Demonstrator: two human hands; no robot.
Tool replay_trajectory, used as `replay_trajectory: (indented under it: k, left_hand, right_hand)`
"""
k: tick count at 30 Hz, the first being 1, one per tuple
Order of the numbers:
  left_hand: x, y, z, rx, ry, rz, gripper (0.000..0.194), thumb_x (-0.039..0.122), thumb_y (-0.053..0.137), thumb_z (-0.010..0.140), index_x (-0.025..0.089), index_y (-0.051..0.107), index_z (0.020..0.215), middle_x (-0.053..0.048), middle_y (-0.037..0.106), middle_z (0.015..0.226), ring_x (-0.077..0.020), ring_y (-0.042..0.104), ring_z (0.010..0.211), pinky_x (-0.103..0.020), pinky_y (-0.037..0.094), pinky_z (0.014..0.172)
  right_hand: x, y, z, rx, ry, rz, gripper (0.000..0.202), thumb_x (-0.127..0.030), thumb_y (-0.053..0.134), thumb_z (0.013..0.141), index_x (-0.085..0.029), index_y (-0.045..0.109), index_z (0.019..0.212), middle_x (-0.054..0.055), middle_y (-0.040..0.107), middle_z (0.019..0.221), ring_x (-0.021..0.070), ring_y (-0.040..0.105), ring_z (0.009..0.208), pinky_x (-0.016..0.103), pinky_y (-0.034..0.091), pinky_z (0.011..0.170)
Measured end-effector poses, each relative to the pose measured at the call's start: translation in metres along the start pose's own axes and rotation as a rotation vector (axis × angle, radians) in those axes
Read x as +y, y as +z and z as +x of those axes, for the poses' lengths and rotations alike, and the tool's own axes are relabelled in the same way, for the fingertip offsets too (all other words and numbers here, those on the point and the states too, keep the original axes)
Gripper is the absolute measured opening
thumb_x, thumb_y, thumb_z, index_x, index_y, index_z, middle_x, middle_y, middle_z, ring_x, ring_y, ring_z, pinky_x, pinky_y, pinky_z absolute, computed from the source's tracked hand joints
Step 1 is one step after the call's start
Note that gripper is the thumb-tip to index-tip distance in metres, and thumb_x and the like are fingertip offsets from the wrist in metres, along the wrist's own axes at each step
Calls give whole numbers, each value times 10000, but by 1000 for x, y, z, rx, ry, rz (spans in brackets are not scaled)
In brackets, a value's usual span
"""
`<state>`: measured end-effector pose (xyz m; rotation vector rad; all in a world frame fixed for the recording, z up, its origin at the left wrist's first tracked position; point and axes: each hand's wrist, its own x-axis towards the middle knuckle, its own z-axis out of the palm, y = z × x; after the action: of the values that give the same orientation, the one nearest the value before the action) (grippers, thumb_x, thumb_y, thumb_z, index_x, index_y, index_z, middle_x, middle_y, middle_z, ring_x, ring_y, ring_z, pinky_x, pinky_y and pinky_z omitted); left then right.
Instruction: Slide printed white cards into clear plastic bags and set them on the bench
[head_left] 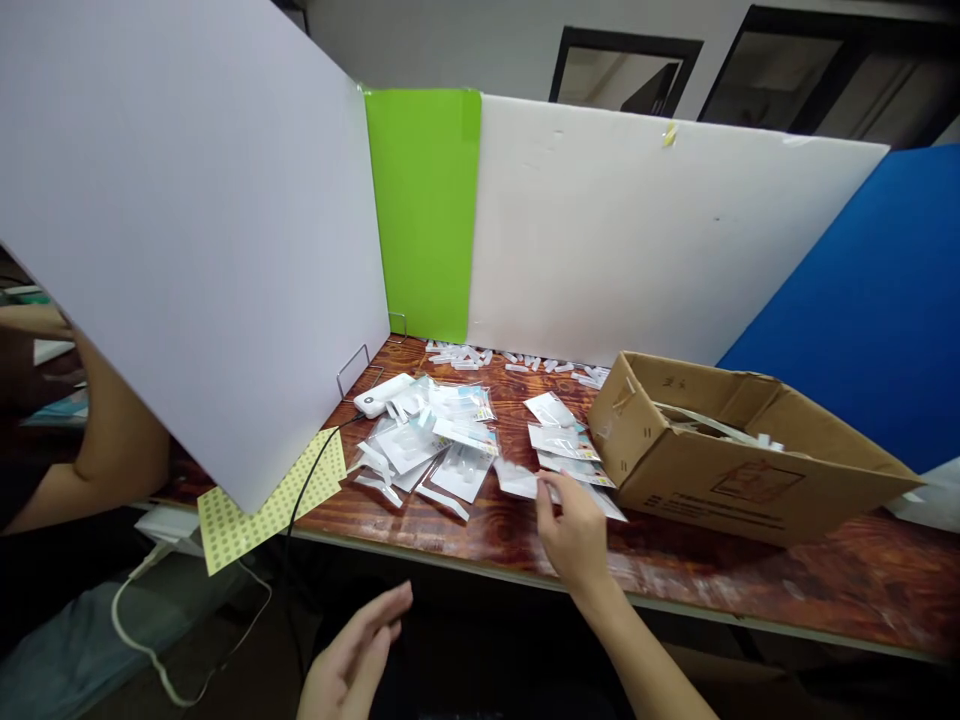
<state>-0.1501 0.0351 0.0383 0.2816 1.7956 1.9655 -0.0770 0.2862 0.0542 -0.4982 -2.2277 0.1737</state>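
My right hand (pixel 576 532) is closed in a pinch on the edge of a white packet (pixel 516 478) above the table's front part. Just beyond it, several flat packets (pixel 559 440) overlap in a row beside the cardboard box. Left of the hand lies a loose pile of clear plastic packets (pixel 461 470) with white cards inside. My left hand (pixel 356 655) is off the table, in front of its edge, fingers stretched out and holding nothing.
Small white pieces (pixel 465 357) lie scattered along the back panel (pixel 600 230). An open cardboard box (pixel 712 475) stands right. A white device (pixel 382 395) with a black cable touches the pile. Yellow dotted sheets (pixel 236 525) overhang the edge. Another person's arm (pixel 112 420) shows left beyond the white divider (pixel 225 220).
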Motion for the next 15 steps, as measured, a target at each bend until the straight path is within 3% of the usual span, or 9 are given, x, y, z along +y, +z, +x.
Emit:
replay_trajectory:
  k: [2, 4, 5, 7, 8, 10, 12, 15]
  left_hand:
    - [31, 17, 15, -94, 179, 199, 371, 328, 660, 723, 263, 647, 1087, -54, 587, 1242, -255, 461, 1202, -346, 288, 1053]
    - [62, 40, 31, -237, 305, 258, 503, 287, 688, 697, 265, 574, 1187, -42, 487, 1346, -251, 351, 1281, -340, 187, 1090]
    - [75, 52, 39, -392, 302, 232, 540, 273, 699, 685, 258, 557, 1206, -51, 500, 1333, -258, 387, 1256, -346, 221, 1076]
    - [92, 77, 50, -697, 213, 97, 436, 283, 649, 733, 216, 597, 1161, -87, 595, 1219, -268, 527, 1117, -352, 385, 962]
    - [96, 88, 54, -774, 175, 43, 368, 295, 615, 761, 194, 631, 1114, -95, 651, 1119, -259, 588, 1015, -339, 444, 880]
    - [97, 105, 56, -774, 132, -48, 285, 309, 571, 793, 162, 683, 1011, -83, 711, 909, -223, 640, 824, -296, 490, 732]
    - [95, 113, 55, -665, 102, -128, 254, 314, 581, 787, 153, 703, 941, -55, 713, 766, -189, 636, 692, -272, 489, 648]
    - [92, 116, 51, -625, 2, -244, 235, 313, 608, 766, 150, 701, 907, -29, 695, 664, -161, 614, 566, -277, 488, 592]
  right_hand:
    - [-11, -29, 16, 32, 50, 46, 160, -199, 443, 861, -150, 588, 911, 102, 674, 822, 207, 637, 735, 335, 491, 727]
    - [-26, -55, 31, -10, 103, 158, 131, -226, 467, 855, -176, 588, 842, 53, 659, 737, 172, 621, 647, 279, 478, 646]
    - [-34, -66, 36, -50, 134, 226, 129, -235, 477, 852, -185, 586, 803, 30, 646, 691, 156, 609, 607, 261, 470, 616]
    - [-46, -80, 44, -105, 176, 318, 150, -242, 489, 846, -193, 580, 738, -2, 618, 621, 134, 586, 547, 239, 457, 564]
    - [-49, -85, 47, -99, 182, 334, 144, -241, 495, 842, -192, 582, 737, -9, 613, 611, 130, 582, 537, 234, 457, 547]
    - [-51, -90, 48, 2, 151, 319, 90, -233, 516, 826, -187, 593, 832, 10, 640, 706, 146, 611, 613, 248, 485, 580]
    - [-47, -93, 47, 118, 27, 262, 173, -211, 544, 804, -174, 579, 969, 74, 644, 937, 198, 628, 834, 314, 512, 725]
    - [-42, -94, 42, 120, -203, 137, 214, -171, 574, 776, -176, 594, 989, 133, 485, 1272, 305, 409, 1217, 497, 349, 996]
